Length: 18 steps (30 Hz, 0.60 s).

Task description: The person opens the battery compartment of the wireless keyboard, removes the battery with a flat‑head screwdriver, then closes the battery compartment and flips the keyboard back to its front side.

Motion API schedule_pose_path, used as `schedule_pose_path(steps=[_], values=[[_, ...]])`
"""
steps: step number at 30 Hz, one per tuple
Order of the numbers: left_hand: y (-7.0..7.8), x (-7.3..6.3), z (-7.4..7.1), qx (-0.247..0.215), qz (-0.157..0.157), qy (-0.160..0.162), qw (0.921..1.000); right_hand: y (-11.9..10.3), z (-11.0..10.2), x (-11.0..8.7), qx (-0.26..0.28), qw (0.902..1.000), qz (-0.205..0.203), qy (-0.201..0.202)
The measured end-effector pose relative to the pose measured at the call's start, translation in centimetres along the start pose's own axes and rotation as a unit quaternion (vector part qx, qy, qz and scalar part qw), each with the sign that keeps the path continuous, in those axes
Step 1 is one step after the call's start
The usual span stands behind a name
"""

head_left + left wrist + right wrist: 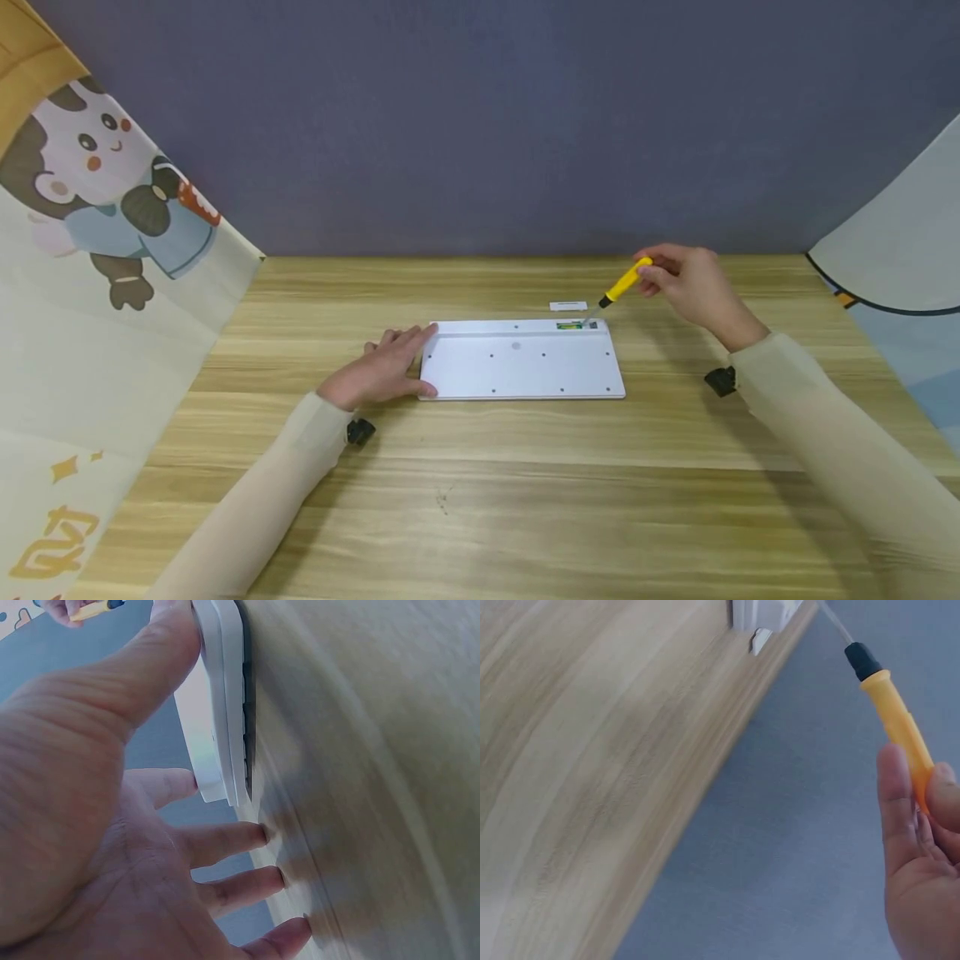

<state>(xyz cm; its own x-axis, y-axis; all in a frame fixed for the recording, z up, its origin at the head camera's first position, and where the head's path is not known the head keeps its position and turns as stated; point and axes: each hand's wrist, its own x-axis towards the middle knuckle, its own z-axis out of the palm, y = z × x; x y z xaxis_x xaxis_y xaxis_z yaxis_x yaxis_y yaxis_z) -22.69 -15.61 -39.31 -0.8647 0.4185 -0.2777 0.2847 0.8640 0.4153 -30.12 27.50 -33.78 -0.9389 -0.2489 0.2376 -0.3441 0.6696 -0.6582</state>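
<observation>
A white keyboard (517, 371) lies with its screwed underside up, its keys facing the table in the left wrist view. My left hand (382, 367) rests at its left end with the fingers extended, thumb at the near corner and index finger at the far one. In my right hand (686, 283) a yellow screwdriver (626, 282) is pinched near the end of its handle between thumb and fingers. Its tip slants down into the uncovered battery slot at the keyboard's far right. A green and yellow battery (569, 327) sits in that slot.
Just beyond the keyboard lies a small white battery cover (567, 306). The wooden table (480, 500) ends at a dark blue-grey panel (480, 125). Printed cloths hang at the left (112, 208) and the right.
</observation>
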Motion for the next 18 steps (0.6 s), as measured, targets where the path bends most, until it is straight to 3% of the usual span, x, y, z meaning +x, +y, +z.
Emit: schedule_pose_path(steps=[18], values=[[0.2, 0.0, -0.1, 0.008, -0.002, 0.002, 1.0, 2.3, -0.3, -0.1, -0.006, 0.9994, 0.034, -0.005]])
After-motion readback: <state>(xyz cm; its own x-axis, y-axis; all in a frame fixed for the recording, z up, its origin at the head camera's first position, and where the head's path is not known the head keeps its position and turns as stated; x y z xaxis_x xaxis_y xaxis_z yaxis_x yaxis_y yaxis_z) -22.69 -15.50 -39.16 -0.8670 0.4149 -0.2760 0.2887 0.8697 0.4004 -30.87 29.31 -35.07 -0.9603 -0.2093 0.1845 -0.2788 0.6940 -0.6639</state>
